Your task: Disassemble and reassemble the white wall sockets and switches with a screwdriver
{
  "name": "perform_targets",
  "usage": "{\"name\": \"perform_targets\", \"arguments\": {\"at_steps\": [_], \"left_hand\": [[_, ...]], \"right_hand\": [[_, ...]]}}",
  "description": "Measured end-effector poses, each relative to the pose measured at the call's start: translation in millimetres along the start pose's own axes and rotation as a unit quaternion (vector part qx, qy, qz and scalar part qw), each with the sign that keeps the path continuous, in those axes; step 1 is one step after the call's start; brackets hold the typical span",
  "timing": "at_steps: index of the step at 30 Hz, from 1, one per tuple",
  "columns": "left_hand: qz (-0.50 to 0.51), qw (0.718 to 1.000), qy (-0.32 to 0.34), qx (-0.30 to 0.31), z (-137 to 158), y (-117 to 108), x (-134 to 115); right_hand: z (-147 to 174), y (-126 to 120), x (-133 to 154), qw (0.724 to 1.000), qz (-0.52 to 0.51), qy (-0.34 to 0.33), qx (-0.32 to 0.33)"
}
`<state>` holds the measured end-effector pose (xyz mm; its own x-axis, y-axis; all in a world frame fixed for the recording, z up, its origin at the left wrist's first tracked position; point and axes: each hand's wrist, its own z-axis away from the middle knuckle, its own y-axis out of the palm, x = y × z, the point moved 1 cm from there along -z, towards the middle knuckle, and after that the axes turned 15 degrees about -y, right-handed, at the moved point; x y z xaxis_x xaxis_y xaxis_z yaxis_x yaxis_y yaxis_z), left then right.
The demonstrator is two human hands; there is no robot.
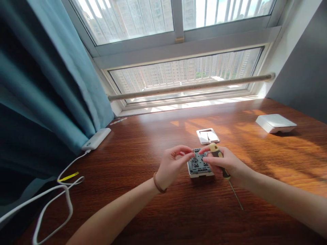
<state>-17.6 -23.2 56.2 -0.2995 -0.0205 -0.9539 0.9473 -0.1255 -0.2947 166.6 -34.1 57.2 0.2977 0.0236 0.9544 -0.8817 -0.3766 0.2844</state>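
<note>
A wall switch [199,166] with a dark grey inner face and a white base lies on the wooden table. My left hand [175,160] is at its upper left, thumb and forefinger pinched together; whatever sits between the fingertips is too small to make out. On the other side, my right hand [226,160] grips a screwdriver [217,153] with a cream and black handle. The screwdriver's thin shaft points down and right, away from the switch. Fingertips of the right hand reach over the switch's right part. Just beyond lies a white switch cover plate [208,136].
A white box-like part [276,122] rests at the right on the table [143,143]. To the left are a white power bank [96,139], a looped white cable [68,204] and a yellow strip [68,177]. A blue curtain [51,75] hangs there; a window and rail [191,89] stand behind.
</note>
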Motion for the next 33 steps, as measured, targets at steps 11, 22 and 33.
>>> {"name": "perform_targets", "arguments": {"at_steps": [11,22,33], "left_hand": [[-0.290,0.919,-0.166,-0.211,-108.9,-149.1,83.1],[-0.442,0.840,-0.231,-0.213,-111.4,-167.1,95.0],[-0.464,0.830,-0.251,-0.183,-111.4,-172.7,92.1]], "right_hand": [[-2.8,-6.5,-14.8,0.999,-0.014,0.017,-0.035],[-2.0,-3.6,-12.0,0.999,-0.015,0.021,-0.042],[-1.7,-4.0,-9.1,0.999,-0.028,0.026,-0.034]]}}
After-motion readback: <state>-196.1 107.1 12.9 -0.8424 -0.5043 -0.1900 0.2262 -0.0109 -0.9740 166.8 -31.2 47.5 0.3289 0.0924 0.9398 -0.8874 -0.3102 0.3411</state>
